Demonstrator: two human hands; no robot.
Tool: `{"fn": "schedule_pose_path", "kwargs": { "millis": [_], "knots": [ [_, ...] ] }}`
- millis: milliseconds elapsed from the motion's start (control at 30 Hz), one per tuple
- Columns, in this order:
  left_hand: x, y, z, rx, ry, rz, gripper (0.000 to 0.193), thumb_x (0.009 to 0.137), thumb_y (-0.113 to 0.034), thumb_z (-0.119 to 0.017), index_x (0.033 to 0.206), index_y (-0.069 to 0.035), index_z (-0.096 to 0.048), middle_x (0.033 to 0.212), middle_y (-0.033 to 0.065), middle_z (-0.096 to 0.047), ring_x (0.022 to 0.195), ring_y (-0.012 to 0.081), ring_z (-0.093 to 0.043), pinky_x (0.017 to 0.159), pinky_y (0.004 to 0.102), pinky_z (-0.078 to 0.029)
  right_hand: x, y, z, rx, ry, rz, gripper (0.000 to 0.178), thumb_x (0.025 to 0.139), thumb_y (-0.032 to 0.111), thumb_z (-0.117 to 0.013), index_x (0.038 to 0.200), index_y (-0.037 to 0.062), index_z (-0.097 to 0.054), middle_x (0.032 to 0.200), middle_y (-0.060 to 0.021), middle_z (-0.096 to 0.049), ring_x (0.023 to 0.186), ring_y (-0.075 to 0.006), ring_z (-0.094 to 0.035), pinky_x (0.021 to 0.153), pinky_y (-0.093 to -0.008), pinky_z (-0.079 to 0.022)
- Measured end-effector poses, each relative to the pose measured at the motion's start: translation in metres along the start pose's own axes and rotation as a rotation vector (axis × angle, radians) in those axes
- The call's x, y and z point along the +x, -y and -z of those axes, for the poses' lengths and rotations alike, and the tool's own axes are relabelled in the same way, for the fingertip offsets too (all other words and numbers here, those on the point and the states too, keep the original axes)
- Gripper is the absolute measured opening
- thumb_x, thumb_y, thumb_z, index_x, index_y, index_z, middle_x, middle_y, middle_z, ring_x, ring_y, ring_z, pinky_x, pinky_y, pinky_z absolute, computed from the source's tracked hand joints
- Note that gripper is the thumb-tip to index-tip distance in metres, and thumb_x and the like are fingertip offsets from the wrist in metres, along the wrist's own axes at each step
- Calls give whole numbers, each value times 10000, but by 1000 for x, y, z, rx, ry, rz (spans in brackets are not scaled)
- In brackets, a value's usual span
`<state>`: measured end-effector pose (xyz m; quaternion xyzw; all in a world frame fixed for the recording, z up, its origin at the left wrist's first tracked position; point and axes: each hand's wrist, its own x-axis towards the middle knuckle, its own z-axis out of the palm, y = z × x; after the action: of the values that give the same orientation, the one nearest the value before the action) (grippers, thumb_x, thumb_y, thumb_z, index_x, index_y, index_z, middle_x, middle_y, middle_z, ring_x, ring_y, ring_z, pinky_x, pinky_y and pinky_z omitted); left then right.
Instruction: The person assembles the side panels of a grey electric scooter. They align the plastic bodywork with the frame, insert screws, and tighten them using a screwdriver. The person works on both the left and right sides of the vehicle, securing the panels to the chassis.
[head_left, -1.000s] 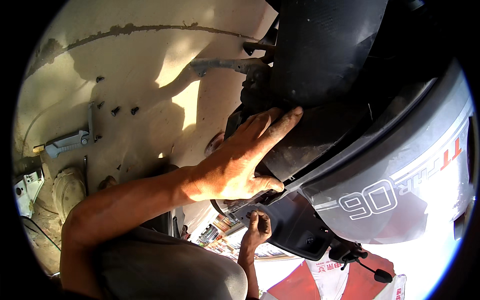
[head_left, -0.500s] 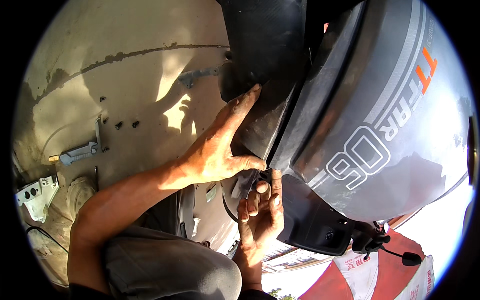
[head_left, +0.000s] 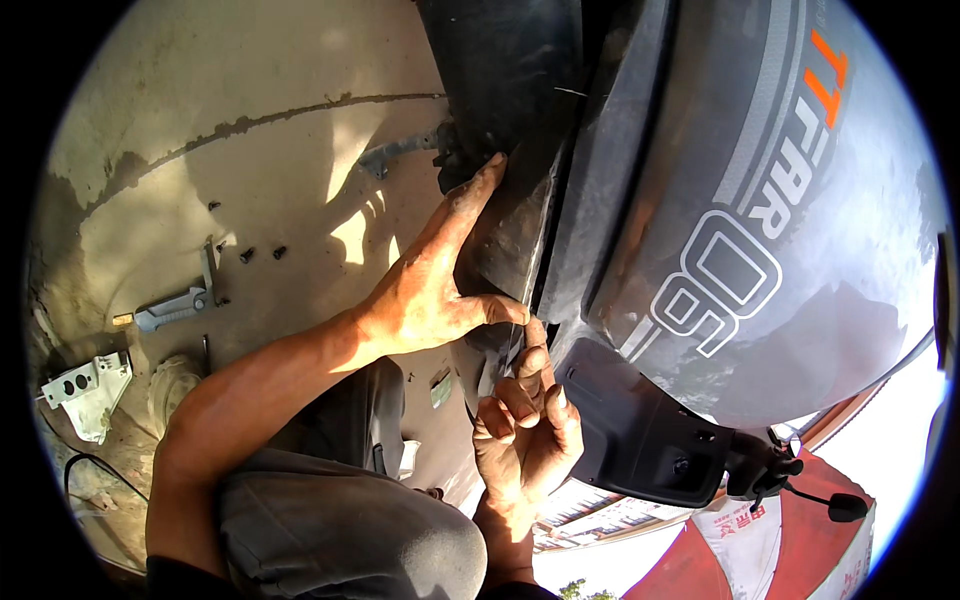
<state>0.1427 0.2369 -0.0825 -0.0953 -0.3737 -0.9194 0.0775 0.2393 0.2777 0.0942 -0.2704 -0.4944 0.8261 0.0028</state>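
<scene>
Outdoors, a grey outboard engine cowling (head_left: 720, 250) is worked on along its lower edge, where it meets a dark plastic side panel (head_left: 520, 180). The left hand (head_left: 430, 290) is laid flat along that panel, fingers stretched upward and thumb pressed to the seam, nothing grasped. The right hand (head_left: 525, 430) is half curled beneath it, fingertips pushed into the same seam; whether anything is pinched cannot be told. The cowling is judged large, stiff and smooth, likely slick under a palm, best taken by its lower rim rather than its glossy face. Below, a cracked concrete floor (head_left: 250, 170) is seen, with a small metal bracket (head_left: 175, 308) and loose screws (head_left: 262, 254) near its left edge.
</scene>
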Motion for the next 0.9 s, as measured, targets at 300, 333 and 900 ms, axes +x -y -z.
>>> {"fn": "schedule_pose_path", "kwargs": {
  "millis": [300,333,900],
  "knots": [
    [-3,-1,4,36,23,53,1329,721,-385,-973,1687,-7,-143,1767,191,-157,1637,334,-141,1324,475,-157,-3,-30,-14,604,88,99,812,1003,65,-618,1638,-84,-135,1353,-130,-681,841,-167,-718,651,-274,-604],
    [-4,-2,5,45,10,39,1313,727,-384,-966,1690,-29,-148,1757,191,-181,1620,358,-179,1315,480,-194,2,-34,-13,702,80,117,814,1000,63,-618,1636,-91,-133,1321,-143,-687,832,-177,-722,649,-279,-607],
    [0,-5,1,33,-52,126,1327,682,-341,-1003,1684,-29,-191,1742,183,-241,1612,354,-223,1308,474,-216,18,-34,-19,985,23,64,578,1013,15,-597,1486,-67,-277,905,-95,-729,653,-170,-713,567,-276,-542]
  ]
}}
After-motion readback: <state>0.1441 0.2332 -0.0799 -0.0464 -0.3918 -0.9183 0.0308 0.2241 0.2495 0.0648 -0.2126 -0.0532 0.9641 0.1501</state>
